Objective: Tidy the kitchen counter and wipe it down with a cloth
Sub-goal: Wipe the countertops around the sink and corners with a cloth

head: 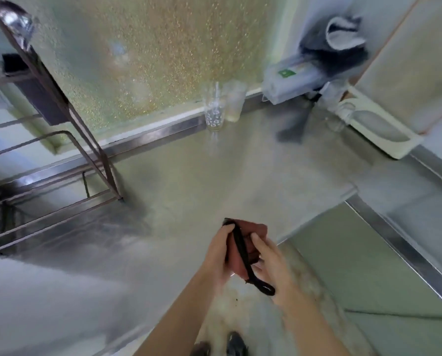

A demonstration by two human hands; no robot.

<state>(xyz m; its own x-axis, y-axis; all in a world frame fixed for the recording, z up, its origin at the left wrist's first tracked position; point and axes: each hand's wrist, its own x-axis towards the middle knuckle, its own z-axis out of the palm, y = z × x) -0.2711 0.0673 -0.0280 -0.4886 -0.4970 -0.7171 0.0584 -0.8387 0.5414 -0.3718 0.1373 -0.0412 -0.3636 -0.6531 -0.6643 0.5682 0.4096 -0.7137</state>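
Note:
Both my hands hold a small reddish-brown cloth pouch (259,231) with a black strap (243,250) over the front edge of the steel counter (178,181). My left hand (218,255) grips its left side, with the thumb near the strap's top end. My right hand (272,265) holds the right side, and the strap's loop hangs down across its palm. The picture is blurred by motion.
Two clear glasses (214,109) stand at the back wall. A plastic box (289,80) with a grey towel (335,39) sits at the back right, beside a white tray (379,127). A metal dish rack (60,140) fills the left, over the sink.

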